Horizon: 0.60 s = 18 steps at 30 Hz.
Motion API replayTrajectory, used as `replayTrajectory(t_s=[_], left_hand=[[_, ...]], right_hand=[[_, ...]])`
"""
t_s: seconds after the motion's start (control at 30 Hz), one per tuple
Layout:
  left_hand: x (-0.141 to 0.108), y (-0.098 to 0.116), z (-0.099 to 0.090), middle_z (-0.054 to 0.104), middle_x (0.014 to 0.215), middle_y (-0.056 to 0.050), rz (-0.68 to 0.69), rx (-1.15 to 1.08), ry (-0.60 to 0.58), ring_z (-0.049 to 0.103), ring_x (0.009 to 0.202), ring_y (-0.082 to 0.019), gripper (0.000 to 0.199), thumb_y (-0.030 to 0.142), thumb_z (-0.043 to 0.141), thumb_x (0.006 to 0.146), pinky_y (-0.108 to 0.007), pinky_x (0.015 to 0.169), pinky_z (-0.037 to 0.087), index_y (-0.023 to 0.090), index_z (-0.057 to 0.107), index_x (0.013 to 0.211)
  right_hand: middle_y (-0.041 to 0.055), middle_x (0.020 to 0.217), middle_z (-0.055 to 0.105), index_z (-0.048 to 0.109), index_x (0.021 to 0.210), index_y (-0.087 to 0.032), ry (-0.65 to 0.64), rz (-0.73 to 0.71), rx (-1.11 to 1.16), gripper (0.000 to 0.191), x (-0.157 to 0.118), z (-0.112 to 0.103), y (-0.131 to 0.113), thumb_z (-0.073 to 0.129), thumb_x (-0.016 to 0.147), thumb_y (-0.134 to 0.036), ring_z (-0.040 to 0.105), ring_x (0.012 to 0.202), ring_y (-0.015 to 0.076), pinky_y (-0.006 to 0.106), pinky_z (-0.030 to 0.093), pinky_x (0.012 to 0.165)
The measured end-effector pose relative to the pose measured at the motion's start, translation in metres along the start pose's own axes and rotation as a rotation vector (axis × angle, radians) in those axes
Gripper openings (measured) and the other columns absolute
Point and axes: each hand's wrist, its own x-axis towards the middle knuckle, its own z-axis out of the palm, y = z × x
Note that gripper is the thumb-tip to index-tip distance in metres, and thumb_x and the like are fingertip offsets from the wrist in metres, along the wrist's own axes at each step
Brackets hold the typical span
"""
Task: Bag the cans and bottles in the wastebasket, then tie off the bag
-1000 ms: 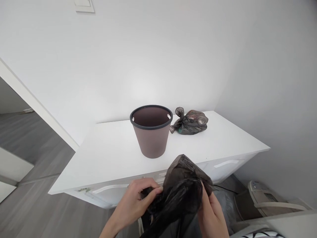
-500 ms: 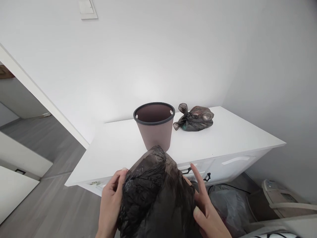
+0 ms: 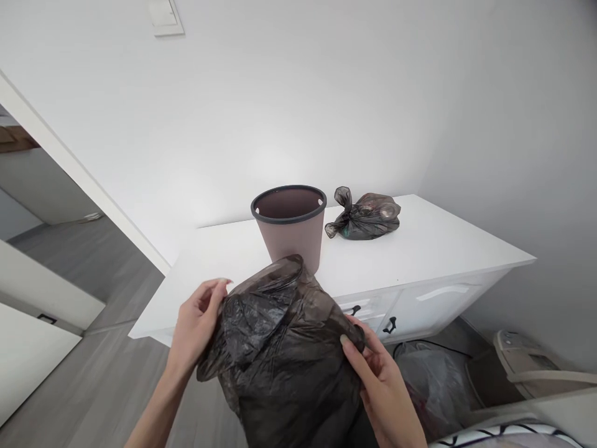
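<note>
A thin black plastic bag (image 3: 293,348) hangs between my hands in front of the white cabinet. My left hand (image 3: 198,317) pinches its upper left edge between thumb and fingers. On the right side, my right hand (image 3: 375,370) grips the bag's edge, thumb on top. Behind the bag, a brownish-mauve bin (image 3: 293,239) with a dark rim stands upright on the cabinet top, its lower front partly covered by the bag. To the bin's right lies a knotted, filled dark bag (image 3: 370,218).
The white cabinet top (image 3: 429,249) ends at a front edge above doors with black handles. At lower right are a clear plastic bag (image 3: 431,379) and a beige appliance (image 3: 527,367). A light switch (image 3: 165,17) is on the wall.
The bag's top has spread wider, and my left hand has moved left and up with its edge. My right hand's raised finger has come down and its fingers have closed on the bag.
</note>
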Motion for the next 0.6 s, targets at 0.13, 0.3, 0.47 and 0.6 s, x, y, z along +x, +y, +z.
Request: replayTrajectory(t_s=[0.13, 0.3, 0.47, 0.6], left_hand=[[-0.011, 0.018, -0.008, 0.072, 0.127, -0.01, 0.289, 0.12, 0.057, 0.066, 0.12, -0.027, 0.05, 0.062, 0.05, 0.1, -0.039, 0.103, 0.051, 0.023, 0.064, 0.129], [-0.02, 0.01, 0.01, 0.072, 0.123, -0.011, 0.61, 0.444, -0.251, 0.063, 0.122, -0.032, 0.064, 0.055, 0.069, 0.09, -0.048, 0.103, 0.052, 0.025, 0.055, 0.145], [0.026, -0.018, 0.008, 0.071, 0.12, -0.016, 0.59, 0.628, 0.03, 0.062, 0.118, -0.036, 0.04, 0.047, 0.056, 0.099, -0.056, 0.105, 0.048, 0.019, 0.064, 0.125], [0.011, 0.01, -0.004, 0.063, 0.136, -0.015, 0.669, 0.506, 0.272, 0.056, 0.132, -0.034, 0.04, 0.043, 0.053, 0.103, -0.055, 0.112, 0.045, 0.02, 0.057, 0.137]], right_hand=[[0.0068, 0.127, 0.076, 0.064, 0.143, -0.028, 0.1, -0.051, 0.081, 0.075, -0.002, 0.003, 0.008, 0.091, 0.076, -0.049, 0.072, 0.115, 0.0265, 0.035, 0.06, 0.096], [0.0078, 0.12, 0.079, 0.067, 0.139, -0.025, 0.147, -0.059, 0.136, 0.074, -0.006, 0.009, 0.011, 0.092, 0.073, -0.048, 0.075, 0.109, 0.0274, 0.036, 0.06, 0.095], [0.0063, 0.121, 0.079, 0.064, 0.142, -0.025, 0.31, -0.046, 0.203, 0.083, -0.008, 0.002, 0.007, 0.095, 0.068, -0.048, 0.076, 0.108, 0.0276, 0.036, 0.06, 0.096], [0.0042, 0.126, 0.078, 0.05, 0.156, -0.026, 0.435, -0.008, 0.245, 0.101, -0.007, -0.003, 0.009, 0.095, 0.068, -0.045, 0.077, 0.108, 0.026, 0.035, 0.06, 0.098]])
